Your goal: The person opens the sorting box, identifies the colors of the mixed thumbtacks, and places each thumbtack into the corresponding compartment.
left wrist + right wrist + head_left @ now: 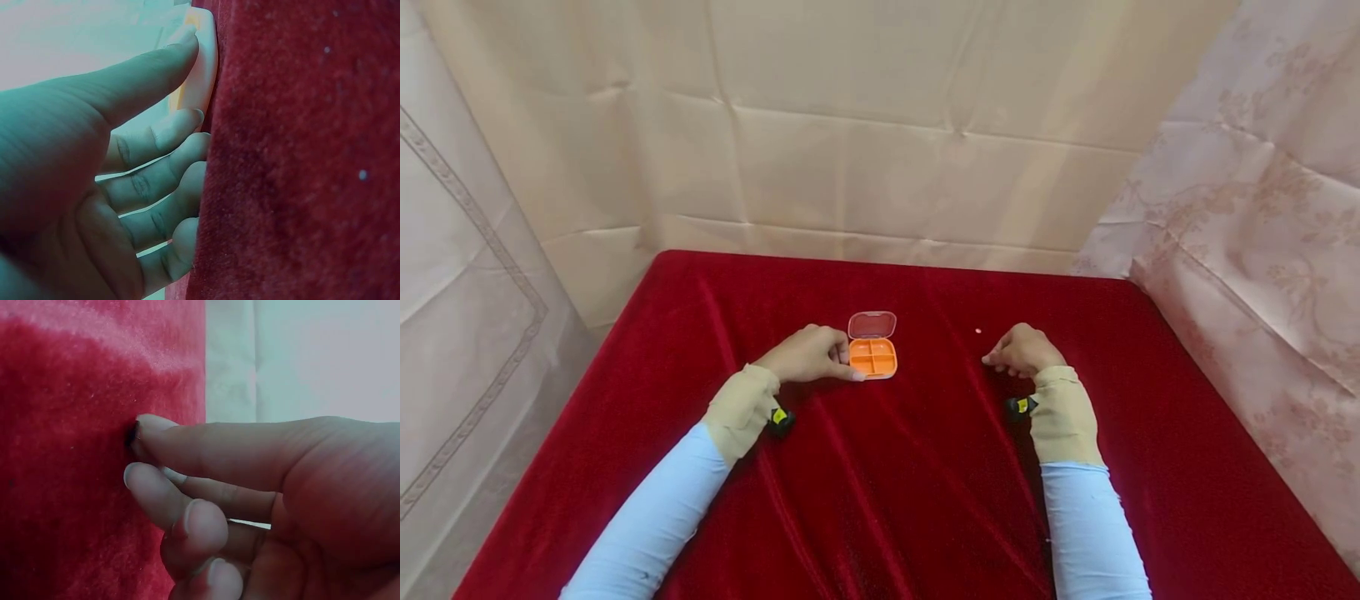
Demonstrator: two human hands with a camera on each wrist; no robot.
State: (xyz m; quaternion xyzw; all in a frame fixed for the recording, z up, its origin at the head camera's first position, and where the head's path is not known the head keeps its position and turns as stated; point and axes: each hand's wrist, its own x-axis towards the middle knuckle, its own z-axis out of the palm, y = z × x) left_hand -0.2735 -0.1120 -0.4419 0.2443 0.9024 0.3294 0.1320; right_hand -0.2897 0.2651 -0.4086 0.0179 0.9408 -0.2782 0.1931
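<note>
An orange pill box (873, 358) with several compartments lies on the red cloth, its clear lid (872, 324) raised at the back. At its left side my left hand (808, 354) grips it, the thumb at the near corner and the index finger by the far left edge. The left wrist view shows the box's pale side (203, 69) beside the thumb. My right hand (1024, 350) is low over the cloth, fingers curled and thumb tip near the surface. A small dark spot (132, 433) shows at that tip; whether an object or shadow is unclear. A tiny pinkish pill (978, 331) lies just beyond.
Red velvet cloth (880, 483) with long creases covers the table. Beige curtain (850, 133) hangs behind the far edge, a flowered cloth (1262, 250) at the right and a pale one (460, 250) at the left.
</note>
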